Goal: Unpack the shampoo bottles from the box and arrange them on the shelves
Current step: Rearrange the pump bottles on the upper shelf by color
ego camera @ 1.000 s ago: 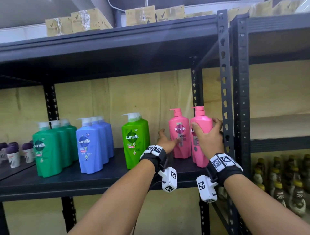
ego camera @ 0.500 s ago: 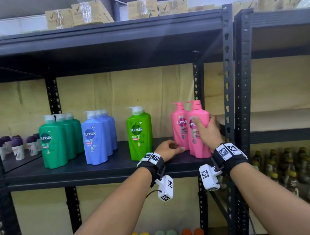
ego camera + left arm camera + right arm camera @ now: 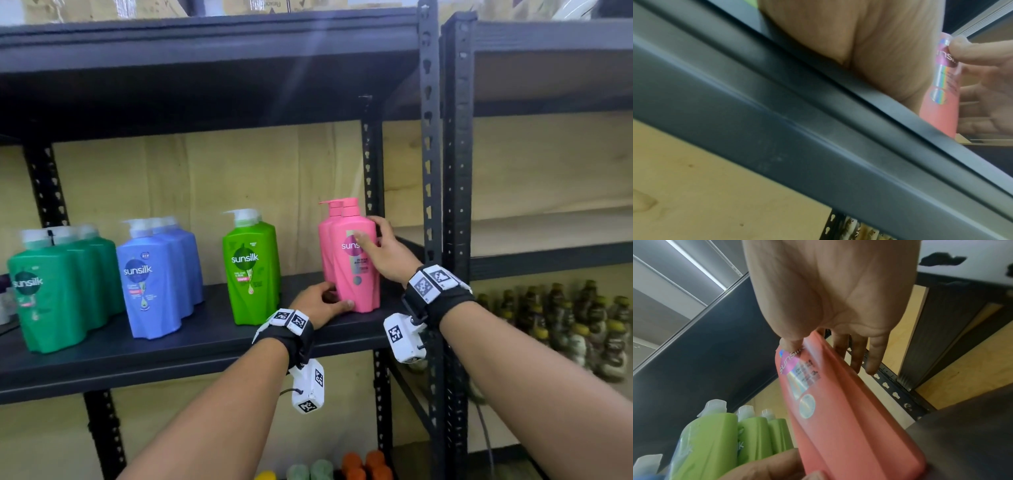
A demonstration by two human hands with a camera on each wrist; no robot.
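Right hand (image 3: 380, 253): clasps the front pink plastic pump bottle (image 3: 356, 291) on the dark metal shelf (image 3: 205, 342).
Left hand (image 3: 318, 301): curled round its base.
Label: reads "sunsilk".

the front pink bottle (image 3: 356, 274) is hot pink, with a magenta disc lettered in white and a rainbow-sheen foil strip. the rear pink bottle (image 3: 324, 246) is the same pink. the lime green bottle (image 3: 251, 274), periwinkle blue bottles (image 3: 154, 281) and dark green bottles (image 3: 48, 298) have cloudy white pumps. the shelf (image 3: 171, 356) is charcoal black, the back wall (image 3: 205, 178) pale yellow wood. the wrist bands (image 3: 445, 305) are black, with black-and-white square-patterned tags.
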